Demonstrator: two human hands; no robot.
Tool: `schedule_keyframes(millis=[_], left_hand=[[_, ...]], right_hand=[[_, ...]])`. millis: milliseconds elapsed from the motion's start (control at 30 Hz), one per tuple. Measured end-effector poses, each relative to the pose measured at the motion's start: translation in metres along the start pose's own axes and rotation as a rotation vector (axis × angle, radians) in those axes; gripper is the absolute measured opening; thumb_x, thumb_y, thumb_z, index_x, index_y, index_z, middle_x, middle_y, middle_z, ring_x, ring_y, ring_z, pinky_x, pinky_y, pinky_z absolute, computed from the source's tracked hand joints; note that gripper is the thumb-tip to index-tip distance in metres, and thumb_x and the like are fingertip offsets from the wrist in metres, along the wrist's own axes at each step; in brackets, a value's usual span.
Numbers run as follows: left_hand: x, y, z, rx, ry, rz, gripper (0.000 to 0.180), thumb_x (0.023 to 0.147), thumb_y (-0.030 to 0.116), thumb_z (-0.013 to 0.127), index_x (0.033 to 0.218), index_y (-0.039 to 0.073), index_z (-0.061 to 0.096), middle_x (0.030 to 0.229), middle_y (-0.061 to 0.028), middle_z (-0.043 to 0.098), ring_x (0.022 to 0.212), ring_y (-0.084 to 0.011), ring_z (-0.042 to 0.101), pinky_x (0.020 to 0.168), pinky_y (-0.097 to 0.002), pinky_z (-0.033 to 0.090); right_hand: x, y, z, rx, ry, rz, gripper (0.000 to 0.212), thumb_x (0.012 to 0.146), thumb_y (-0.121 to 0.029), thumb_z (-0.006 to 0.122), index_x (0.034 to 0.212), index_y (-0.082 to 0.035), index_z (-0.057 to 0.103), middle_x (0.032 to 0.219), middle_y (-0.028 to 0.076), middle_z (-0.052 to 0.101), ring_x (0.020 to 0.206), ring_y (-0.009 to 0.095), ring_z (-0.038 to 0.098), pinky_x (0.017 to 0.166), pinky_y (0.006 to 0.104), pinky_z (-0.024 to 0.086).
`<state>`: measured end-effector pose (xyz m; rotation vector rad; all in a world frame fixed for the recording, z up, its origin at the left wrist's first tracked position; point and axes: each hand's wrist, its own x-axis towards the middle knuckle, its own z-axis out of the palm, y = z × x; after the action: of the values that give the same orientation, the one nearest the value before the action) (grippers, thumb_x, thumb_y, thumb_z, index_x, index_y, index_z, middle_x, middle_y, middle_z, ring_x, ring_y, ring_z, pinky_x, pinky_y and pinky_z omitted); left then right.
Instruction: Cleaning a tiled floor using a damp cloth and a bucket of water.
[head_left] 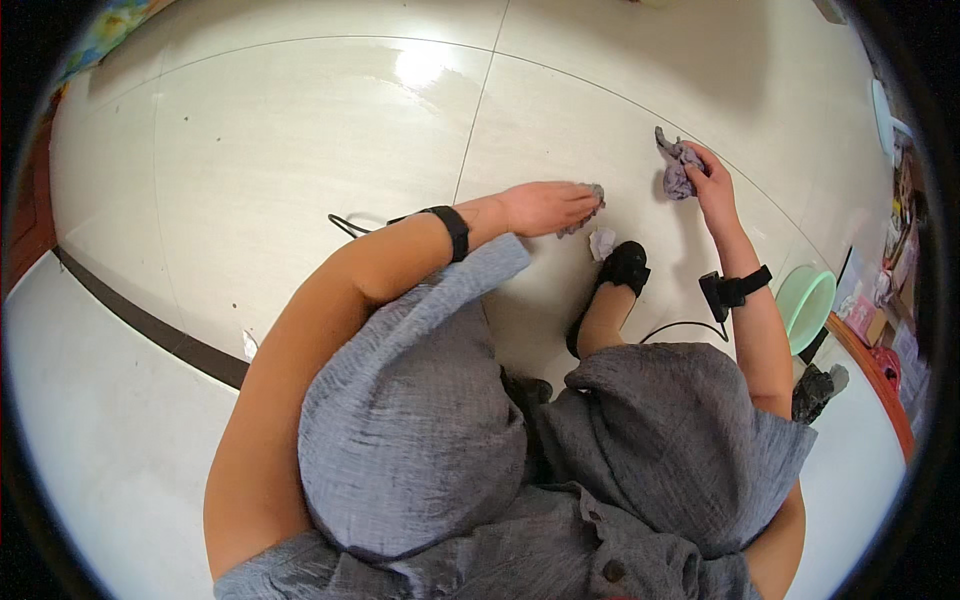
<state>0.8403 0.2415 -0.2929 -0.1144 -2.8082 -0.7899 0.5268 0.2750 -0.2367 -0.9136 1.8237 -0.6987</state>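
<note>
I am low over a pale tiled floor (300, 120), bent forward above my knees. My left hand (540, 209) reaches across in front of me, with its fingers over a crumpled grey rag (596, 196) at floor level; most of that rag is covered by the fingers. To the right and a bit farther off, my right hand (712, 184) grips a bunched purplish-grey rag (678, 172), one end of it sticking out to the far left. Between my hands and nearer to me, a crumpled white tissue (602, 243) lies against the toe of my black shoe (627, 264).
A mint-green basin (806, 304) stands beside my right forearm, with a black plastic bag (815, 391) nearer. Shelved clutter (890, 290) lines the right edge. A wet sheen (425, 85) marks the far tiles. One white scrap (250, 345) lies at left, near a dark floor strip (150, 322).
</note>
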Motion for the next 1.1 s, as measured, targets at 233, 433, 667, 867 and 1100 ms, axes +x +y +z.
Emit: schedule_keyframes(millis=[233, 433, 667, 867, 1100], left_hand=[[-0.106, -0.067, -0.062, 0.144, 0.315, -0.84, 0.039, 0.088, 0.008, 0.047, 0.127, 0.006, 0.047, 0.133, -0.0149, 0.047, 0.124, -0.0302, 0.042, 0.106, -0.0404, 0.033], [-0.332, -0.103, -0.175, 0.045, 0.591, -1.962, 0.018, 0.089, 0.014, 0.054, 0.093, 0.006, 0.069, 0.093, -0.0137, 0.068, 0.082, -0.0246, 0.065, 0.071, -0.0343, 0.051], [-0.164, -0.131, -0.188, 0.209, 0.645, -0.901, 0.044, 0.07, -0.01, 0.05, 0.109, 0.007, 0.061, 0.106, -0.0108, 0.063, 0.096, -0.0279, 0.059, 0.083, -0.0351, 0.048], [0.049, -0.091, -0.073, 0.02, -0.072, -0.294, 0.042, 0.086, 0.011, 0.051, 0.127, 0.005, 0.046, 0.131, -0.014, 0.046, 0.114, -0.0286, 0.049, 0.099, -0.0351, 0.042], [-0.078, -0.14, -0.085, 0.176, 0.446, -0.591, 0.026, 0.088, 0.009, 0.045, 0.112, 0.002, 0.053, 0.106, -0.0174, 0.058, 0.095, -0.0341, 0.055, 0.086, -0.0443, 0.044]], right_hand=[[0.003, 0.02, -0.013, -0.034, 0.019, -0.009, 0.035, 0.085, -0.002, 0.051, 0.119, -0.002, 0.056, 0.101, 0.006, 0.062, 0.086, 0.013, 0.059, 0.078, 0.0254, 0.047], [0.002, 0.032, -0.02, 0.216, 0.105, 0.061, 0.036, 0.085, -0.001, 0.05, 0.12, -0.001, 0.055, 0.102, 0.007, 0.061, 0.087, 0.014, 0.059, 0.077, 0.0252, 0.048], [0.001, 0.029, -0.017, 0.184, 0.131, 0.065, 0.035, 0.085, 0.0, 0.05, 0.12, -0.001, 0.055, 0.1, 0.006, 0.061, 0.084, 0.012, 0.058, 0.075, 0.0245, 0.048], [0.003, 0.023, -0.012, 0.092, 0.098, 0.079, 0.036, 0.084, 0.001, 0.051, 0.119, -0.001, 0.056, 0.101, 0.007, 0.062, 0.087, 0.013, 0.059, 0.077, 0.0247, 0.047], [0.002, 0.03, -0.017, 0.043, 0.096, 0.005, 0.037, 0.083, 0.002, 0.051, 0.119, -0.002, 0.056, 0.102, 0.006, 0.061, 0.089, 0.012, 0.056, 0.08, 0.0245, 0.045]])
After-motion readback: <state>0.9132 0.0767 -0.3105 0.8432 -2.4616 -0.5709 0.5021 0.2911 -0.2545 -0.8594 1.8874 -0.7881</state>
